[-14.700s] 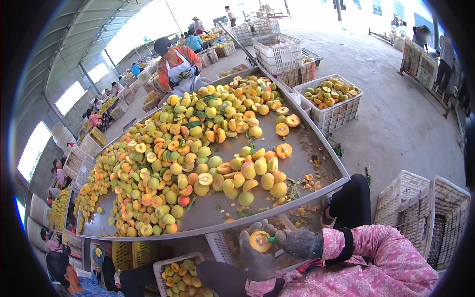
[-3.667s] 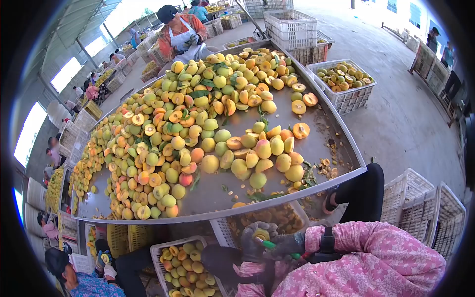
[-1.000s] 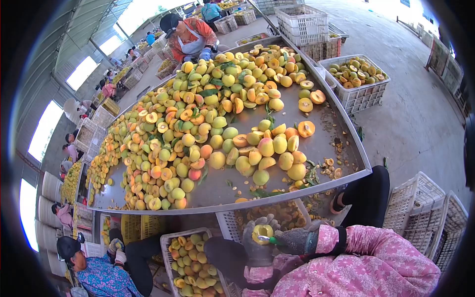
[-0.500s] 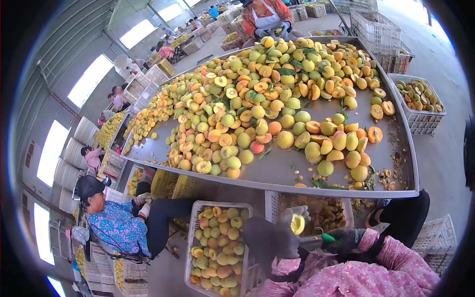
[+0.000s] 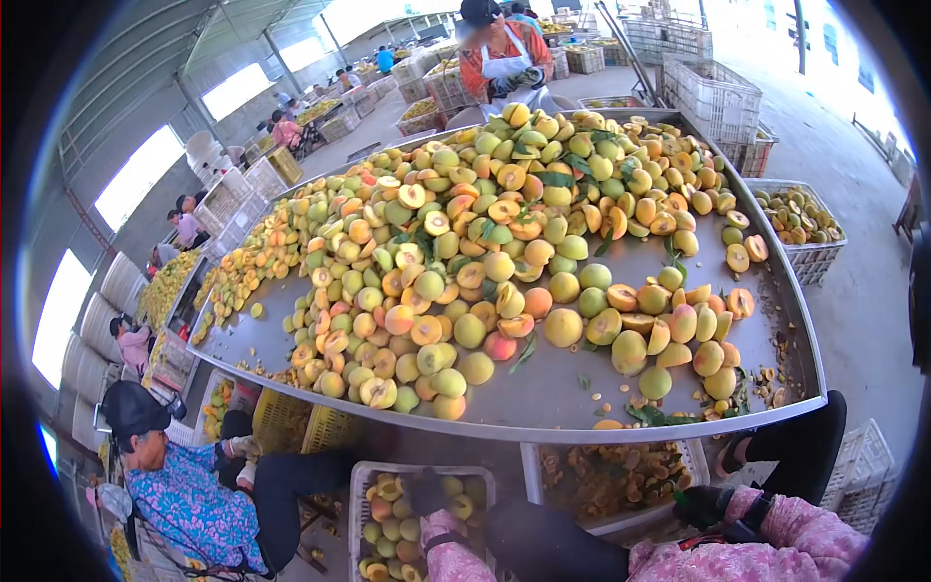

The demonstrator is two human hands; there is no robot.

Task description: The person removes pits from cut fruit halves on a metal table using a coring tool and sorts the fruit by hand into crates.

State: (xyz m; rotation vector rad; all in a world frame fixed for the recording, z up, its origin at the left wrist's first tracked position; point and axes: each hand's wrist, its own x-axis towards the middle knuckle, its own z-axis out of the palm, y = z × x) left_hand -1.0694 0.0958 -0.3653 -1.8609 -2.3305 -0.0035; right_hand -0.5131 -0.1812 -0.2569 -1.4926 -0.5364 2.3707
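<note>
My left hand [image 5: 424, 492], in a dark glove, is over the crate of peaches [image 5: 383, 538] beside my knee. Its fingers are hidden against the fruit, so what they hold does not show. My right hand [image 5: 705, 506], also gloved, is closed around a green-handled tool [image 5: 685, 499] near my lap; little of the tool shows. Before me stands a metal table [image 5: 543, 388] heaped with whole and halved peaches [image 5: 469, 331], with leaves among them. Under its front edge a white crate [image 5: 529, 475] contains brown and orange scraps [image 5: 611, 480].
A person in a blue floral shirt [image 5: 194, 500] sits at the left, and another in an orange top [image 5: 504, 63] is behind the table. A crate of fruit [image 5: 800, 215] stands right of the table, near stacked crates [image 5: 713, 102]. Yellow crates [image 5: 281, 419] sit under its left side.
My left hand has moved left from in front of me, where it held a peach half, to the crate of peaches. My right hand has shifted slightly right and down. The view has tilted up.
</note>
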